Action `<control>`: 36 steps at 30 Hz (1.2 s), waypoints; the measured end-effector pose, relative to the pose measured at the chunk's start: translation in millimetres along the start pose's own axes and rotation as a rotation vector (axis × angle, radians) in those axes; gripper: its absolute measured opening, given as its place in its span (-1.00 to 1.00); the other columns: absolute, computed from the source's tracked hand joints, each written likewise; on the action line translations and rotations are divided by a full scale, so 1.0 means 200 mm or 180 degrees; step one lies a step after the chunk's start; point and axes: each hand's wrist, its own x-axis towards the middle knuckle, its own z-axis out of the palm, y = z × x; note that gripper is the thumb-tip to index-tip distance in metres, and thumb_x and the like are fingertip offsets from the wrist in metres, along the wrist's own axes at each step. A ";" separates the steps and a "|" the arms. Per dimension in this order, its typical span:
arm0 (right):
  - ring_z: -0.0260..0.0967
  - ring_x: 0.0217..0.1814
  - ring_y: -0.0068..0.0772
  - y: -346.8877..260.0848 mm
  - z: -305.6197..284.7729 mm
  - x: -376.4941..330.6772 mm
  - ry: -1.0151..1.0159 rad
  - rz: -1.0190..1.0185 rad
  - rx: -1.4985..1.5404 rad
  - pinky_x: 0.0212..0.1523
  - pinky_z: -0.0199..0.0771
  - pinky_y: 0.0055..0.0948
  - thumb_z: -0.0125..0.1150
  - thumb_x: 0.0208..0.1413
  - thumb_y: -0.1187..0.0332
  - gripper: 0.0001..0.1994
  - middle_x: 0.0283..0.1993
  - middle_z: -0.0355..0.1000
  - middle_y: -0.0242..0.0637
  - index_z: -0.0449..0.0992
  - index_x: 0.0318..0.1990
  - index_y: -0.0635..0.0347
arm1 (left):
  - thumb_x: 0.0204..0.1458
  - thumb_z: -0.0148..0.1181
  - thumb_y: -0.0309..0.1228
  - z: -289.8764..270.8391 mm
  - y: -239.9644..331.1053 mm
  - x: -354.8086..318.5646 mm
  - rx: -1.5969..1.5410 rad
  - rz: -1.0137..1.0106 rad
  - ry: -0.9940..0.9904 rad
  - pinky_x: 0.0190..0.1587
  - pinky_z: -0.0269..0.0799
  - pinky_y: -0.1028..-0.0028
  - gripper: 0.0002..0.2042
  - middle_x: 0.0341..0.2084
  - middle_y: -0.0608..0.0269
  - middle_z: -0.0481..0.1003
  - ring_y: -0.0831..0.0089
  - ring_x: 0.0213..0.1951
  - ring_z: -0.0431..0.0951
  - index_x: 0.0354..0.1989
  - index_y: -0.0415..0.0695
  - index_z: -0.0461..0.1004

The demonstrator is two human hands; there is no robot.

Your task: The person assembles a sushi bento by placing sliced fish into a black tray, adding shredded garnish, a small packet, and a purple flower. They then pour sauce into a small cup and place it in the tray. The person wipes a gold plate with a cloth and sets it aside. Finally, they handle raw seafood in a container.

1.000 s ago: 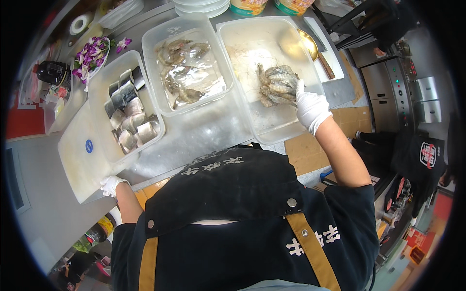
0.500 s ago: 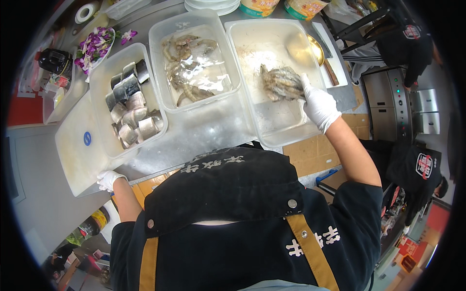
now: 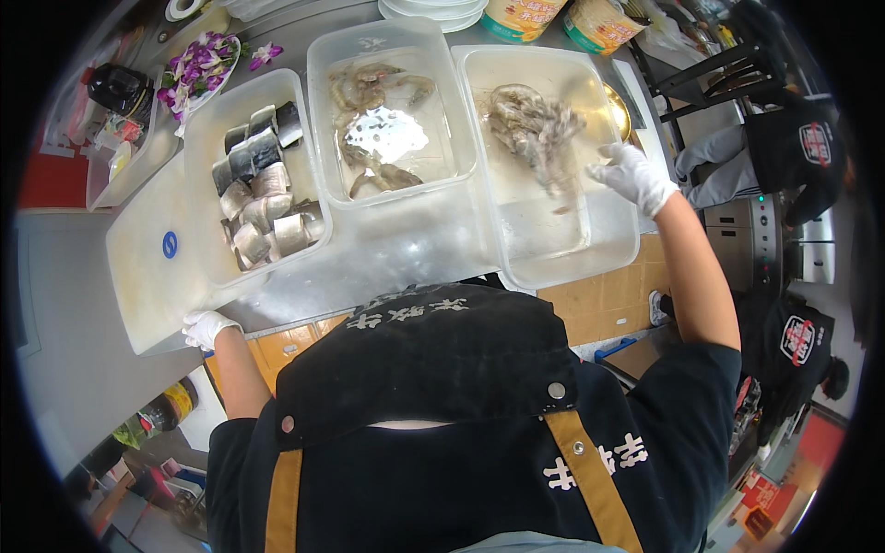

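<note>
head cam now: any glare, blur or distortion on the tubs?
Head view: bright glare patch on the liquid in the middle tub; right hand and the shrimp clump beside it look motion-smeared; fisheye bends the white board edge, with a black vignette around the rim; fish pieces stay sharp.

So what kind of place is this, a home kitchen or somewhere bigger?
Most likely a restaurant kitchen. Clear tubs of cut fish pieces and raw shrimp sit on a steel counter, a stack of white plates waits behind, and the gloved right hand handles seafood.
</note>
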 end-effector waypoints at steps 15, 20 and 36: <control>0.50 0.05 0.00 -0.01 0.13 0.66 0.0804 -0.0191 -0.1161 0.05 0.44 -0.25 0.40 0.02 0.12 -0.47 -0.03 0.53 0.13 0.53 0.00 0.41 | 0.31 -0.30 -0.02 -0.05 0.07 -0.04 -0.0022 -0.0236 -0.0158 0.32 0.19 0.07 -0.41 0.31 -0.27 0.19 -0.12 0.30 0.26 0.32 -0.22 0.25; 0.52 -0.04 -0.05 0.06 0.12 0.82 0.0221 0.0123 -0.0996 -0.01 0.46 -0.22 0.47 -0.06 0.07 -0.39 -0.09 0.56 0.04 0.53 -0.03 0.49 | 0.30 -0.29 0.00 -0.02 0.03 -0.05 -0.0076 -0.0124 0.0026 0.31 0.19 0.05 -0.41 0.32 -0.23 0.18 -0.15 0.30 0.26 0.31 -0.18 0.27; 0.45 -0.28 -0.47 0.08 0.17 0.39 0.0032 -0.0654 0.0495 -0.16 0.48 -0.40 0.44 0.02 0.39 -0.68 -0.29 0.58 -0.31 0.56 -0.09 0.34 | 0.31 -0.29 0.00 0.06 -0.03 0.02 -0.0062 -0.0049 0.0122 0.31 0.17 0.07 -0.40 0.32 -0.24 0.18 -0.08 0.34 0.20 0.31 -0.22 0.28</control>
